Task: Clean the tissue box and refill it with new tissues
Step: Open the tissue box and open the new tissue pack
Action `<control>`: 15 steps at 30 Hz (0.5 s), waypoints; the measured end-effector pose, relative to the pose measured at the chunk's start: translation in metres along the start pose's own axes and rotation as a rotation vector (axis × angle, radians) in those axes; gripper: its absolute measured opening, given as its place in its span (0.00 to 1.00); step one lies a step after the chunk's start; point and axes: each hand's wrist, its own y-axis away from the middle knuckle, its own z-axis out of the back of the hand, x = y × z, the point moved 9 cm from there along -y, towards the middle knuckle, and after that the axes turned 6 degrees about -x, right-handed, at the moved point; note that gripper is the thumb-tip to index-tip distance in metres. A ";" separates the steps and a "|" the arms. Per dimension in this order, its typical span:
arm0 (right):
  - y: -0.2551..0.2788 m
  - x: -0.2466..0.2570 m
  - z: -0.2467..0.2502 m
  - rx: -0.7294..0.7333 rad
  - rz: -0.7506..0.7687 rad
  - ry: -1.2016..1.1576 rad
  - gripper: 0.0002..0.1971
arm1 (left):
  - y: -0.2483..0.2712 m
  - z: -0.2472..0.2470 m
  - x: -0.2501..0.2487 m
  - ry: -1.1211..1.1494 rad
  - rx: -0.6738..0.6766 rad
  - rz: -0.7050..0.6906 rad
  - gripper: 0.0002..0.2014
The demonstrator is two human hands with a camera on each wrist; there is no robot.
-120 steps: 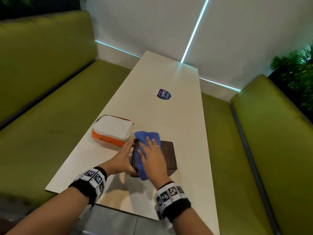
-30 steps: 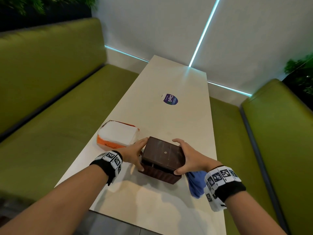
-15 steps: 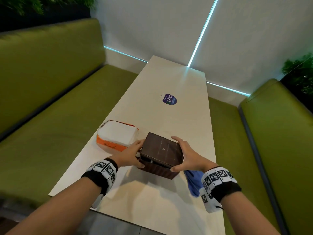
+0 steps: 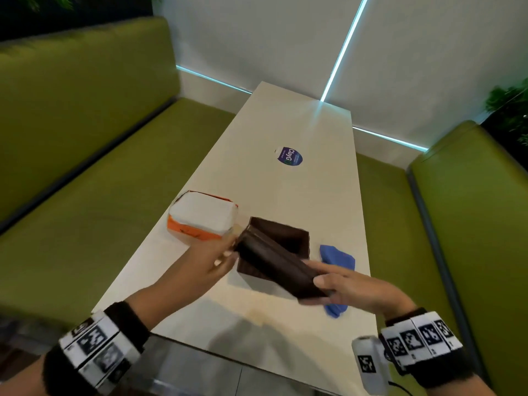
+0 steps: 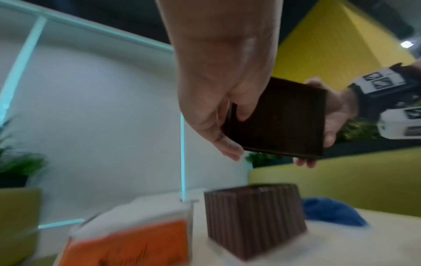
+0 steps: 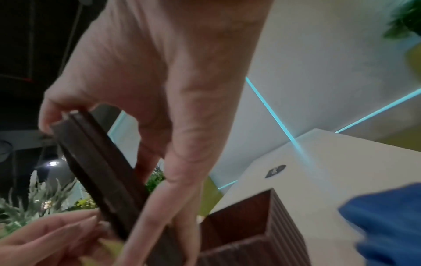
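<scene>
lid (image 4: 274,265): off, tilted on edge, long axis near-right to far-left | both hands (image 4: 205,261) (image 4: 351,284) grasp its ends | box (image 4: 283,238): upright, open, on table (image 4: 300,195)

Light: dim room, cyan LED wall strips (image 4: 341,50) glowing and reflecting off the pale rectangular tabletop (image 4: 320,195).
Shadows: soft ones falling toward the near edge.
Blur: both wrist views smearing; orange-and-white tissue pack (image 5: 127,241) out of focus.
Edges: wide-angle bending.

One tabletop (image 4: 300,195) carries one open box (image 4: 283,235), one tissue pack (image 4: 203,217), one blue cloth (image 4: 338,258) and one sticker (image 4: 290,157); two hands (image 4: 200,267) hold one lid (image 4: 274,267).
</scene>
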 end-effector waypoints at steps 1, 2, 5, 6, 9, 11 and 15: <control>-0.001 -0.013 -0.004 0.009 -0.055 -0.090 0.24 | 0.010 -0.006 0.010 -0.037 0.040 0.051 0.09; -0.004 -0.027 -0.007 -0.001 -0.081 -0.119 0.21 | 0.020 -0.016 0.024 -0.057 0.112 0.122 0.08; -0.020 -0.062 -0.007 -0.124 -0.105 -0.078 0.19 | 0.052 -0.056 0.063 -0.009 0.384 0.354 0.15; -0.025 -0.072 -0.007 -0.156 -0.113 -0.064 0.19 | 0.062 -0.067 0.071 0.006 0.450 0.416 0.16; -0.038 -0.096 -0.005 -0.220 -0.161 -0.042 0.18 | 0.071 -0.082 0.088 -0.037 0.513 0.467 0.17; -0.045 -0.105 -0.001 -0.271 -0.193 0.052 0.17 | 0.060 -0.067 0.097 -0.103 0.436 0.464 0.16; -0.053 -0.109 0.011 -0.413 -0.163 0.358 0.11 | 0.010 -0.006 0.094 -0.241 0.128 0.321 0.14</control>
